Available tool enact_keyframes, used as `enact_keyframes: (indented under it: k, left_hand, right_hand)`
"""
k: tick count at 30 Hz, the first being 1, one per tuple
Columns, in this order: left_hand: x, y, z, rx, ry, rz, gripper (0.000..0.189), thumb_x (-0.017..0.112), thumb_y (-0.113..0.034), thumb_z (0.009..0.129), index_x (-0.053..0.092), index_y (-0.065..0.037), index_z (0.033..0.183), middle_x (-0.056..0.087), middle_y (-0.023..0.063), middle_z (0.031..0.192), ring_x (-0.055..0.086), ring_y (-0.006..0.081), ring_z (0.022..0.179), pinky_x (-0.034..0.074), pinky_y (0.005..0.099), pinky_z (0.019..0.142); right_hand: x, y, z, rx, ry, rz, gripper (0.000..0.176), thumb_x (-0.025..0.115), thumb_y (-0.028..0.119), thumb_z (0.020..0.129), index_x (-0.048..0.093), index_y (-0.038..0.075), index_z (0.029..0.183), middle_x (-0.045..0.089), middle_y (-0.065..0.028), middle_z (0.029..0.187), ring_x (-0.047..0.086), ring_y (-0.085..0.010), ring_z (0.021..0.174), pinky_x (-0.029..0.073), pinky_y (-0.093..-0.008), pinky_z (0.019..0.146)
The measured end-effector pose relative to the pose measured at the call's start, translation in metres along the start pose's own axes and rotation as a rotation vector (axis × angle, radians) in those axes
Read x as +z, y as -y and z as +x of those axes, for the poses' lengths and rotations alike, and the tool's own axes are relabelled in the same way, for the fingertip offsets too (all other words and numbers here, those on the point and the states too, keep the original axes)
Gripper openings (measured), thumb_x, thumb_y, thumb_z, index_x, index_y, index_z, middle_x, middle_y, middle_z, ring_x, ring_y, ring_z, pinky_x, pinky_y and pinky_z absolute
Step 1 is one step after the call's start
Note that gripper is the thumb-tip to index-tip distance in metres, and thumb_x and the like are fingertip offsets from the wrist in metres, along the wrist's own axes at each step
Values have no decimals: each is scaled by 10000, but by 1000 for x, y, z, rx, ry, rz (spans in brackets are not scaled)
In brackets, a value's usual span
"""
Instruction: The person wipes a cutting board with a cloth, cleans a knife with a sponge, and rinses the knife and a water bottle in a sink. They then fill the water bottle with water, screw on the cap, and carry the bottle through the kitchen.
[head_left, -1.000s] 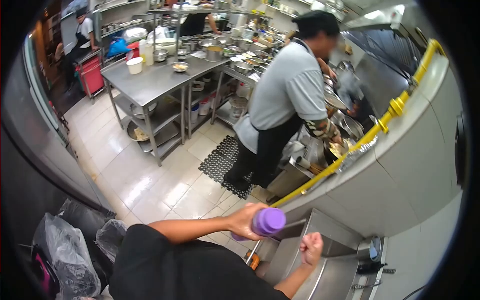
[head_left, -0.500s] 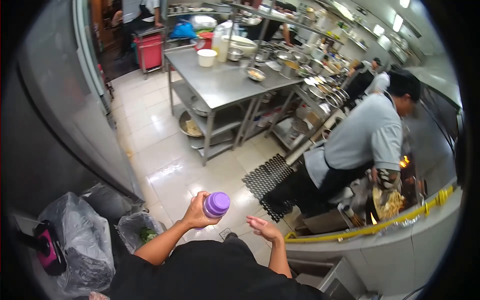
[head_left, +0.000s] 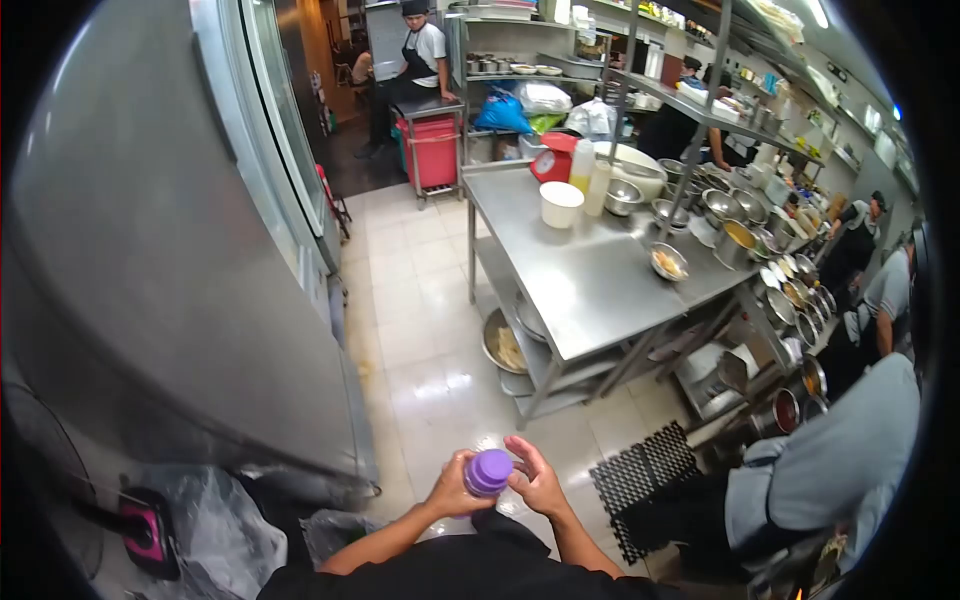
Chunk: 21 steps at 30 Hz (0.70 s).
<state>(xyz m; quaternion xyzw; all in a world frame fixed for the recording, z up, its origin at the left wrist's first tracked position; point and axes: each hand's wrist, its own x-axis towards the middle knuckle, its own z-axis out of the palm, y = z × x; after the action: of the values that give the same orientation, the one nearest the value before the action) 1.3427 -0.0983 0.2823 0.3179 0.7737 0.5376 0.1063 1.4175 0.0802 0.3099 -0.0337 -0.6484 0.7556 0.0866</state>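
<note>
In the head view, my left hand (head_left: 452,488) is wrapped round a bottle with a purple lid (head_left: 489,471), held upright in front of my body. Most of the bottle below the lid is hidden by the lid and the hand. My right hand (head_left: 539,486) is close at the lid's right side, its fingers extended and apart, the thumb by the lid's edge. Beneath both hands lies the tiled floor (head_left: 420,370).
A steel worktable (head_left: 590,290) stands ahead, carrying a white tub (head_left: 561,204), a red scale (head_left: 552,160) and bowls. To the left is a tall steel cabinet (head_left: 180,240). A co-worker (head_left: 830,470) stands at the right by a black floor mat (head_left: 645,480). Another person (head_left: 425,55) leans on a far cart.
My right hand has come in from the right to the purple lid. The view has turned rightward-tilted to leftward, bringing the cabinet and far doorway further in; the left hand keeps its hold.
</note>
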Motion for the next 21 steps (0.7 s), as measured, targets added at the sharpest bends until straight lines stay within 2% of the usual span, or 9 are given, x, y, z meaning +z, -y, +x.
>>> enact_keyframes:
  k: [2, 4, 5, 6, 7, 13, 16, 18, 21]
  left_hand:
    - [-22, -15, 39, -19, 68, 71, 793, 841, -295, 523, 408, -14, 1125, 565, 191, 1028, 574, 352, 971, 470, 431, 826]
    - [-35, -16, 79, -41, 61, 92, 800, 843, -296, 518, 406, -7, 1124, 563, 193, 1035, 571, 357, 970, 469, 433, 826]
    - [-42, -11, 95, -83, 19, 103, 809, 844, -299, 511, 405, -5, 1123, 560, 194, 1037, 568, 359, 969, 467, 436, 825]
    - [-49, -7, 112, -120, -29, 111, 817, 846, -303, 504, 404, -4, 1123, 557, 194, 1039, 565, 360, 968, 466, 440, 824]
    - [-56, -1, 126, -127, -54, 104, 817, 846, -303, 504, 404, -4, 1123, 557, 194, 1039, 565, 360, 968, 466, 440, 824]
    - [-94, 55, 217, -153, -192, 134, 859, 846, -323, 488, 398, -2, 1146, 530, 193, 1084, 545, 348, 1007, 454, 416, 855]
    - [-117, 105, 269, -42, -265, 142, 848, 850, -291, 507, 419, -17, 1183, 538, 146, 1073, 558, 300, 1000, 460, 390, 866]
    - [-137, 131, 303, -58, -216, -61, 851, 849, -298, 500, 446, -31, 1201, 538, 154, 1126, 547, 296, 1063, 447, 381, 894]
    - [-177, 150, 366, -56, -157, -230, 836, 849, -290, 512, 464, -33, 1208, 569, 147, 1123, 573, 264, 1051, 460, 364, 890]
  right_hand:
    - [13, -2, 49, -138, 18, 34, 763, 770, 269, 729, 365, -8, 1313, 453, -162, 1307, 424, -246, 1240, 378, -352, 991]
    - [22, 22, 98, -115, 16, -53, 755, 785, 253, 706, 381, -6, 1288, 476, -156, 1273, 456, -242, 1200, 385, -351, 982]
    - [29, 28, 118, -98, 8, -147, 747, 800, 238, 683, 397, -4, 1264, 498, -150, 1240, 487, -237, 1160, 392, -350, 974]
    - [33, 20, 143, -120, -41, -85, 722, 818, 220, 645, 429, 4, 1213, 527, -136, 1177, 521, -223, 1098, 400, -342, 963]
    - [37, 23, 162, -117, -16, -93, 722, 818, 220, 645, 429, 4, 1213, 527, -136, 1177, 521, -223, 1098, 400, -342, 963]
    - [60, 15, 275, -140, -221, -385, 723, 839, 278, 608, 468, -2, 1162, 558, -147, 1104, 561, -230, 1010, 455, -334, 867]
    - [72, 15, 346, -106, -160, -419, 595, 817, 282, 624, 528, 18, 1072, 589, -106, 1015, 583, -197, 936, 465, -318, 829]
    - [79, 8, 390, -75, -109, -479, 529, 806, 270, 633, 554, 28, 1031, 596, -84, 980, 585, -174, 914, 463, -308, 824]
    - [91, 11, 467, -142, -112, -565, 441, 788, 267, 637, 591, 39, 958, 617, -79, 922, 605, -173, 853, 475, -301, 788]
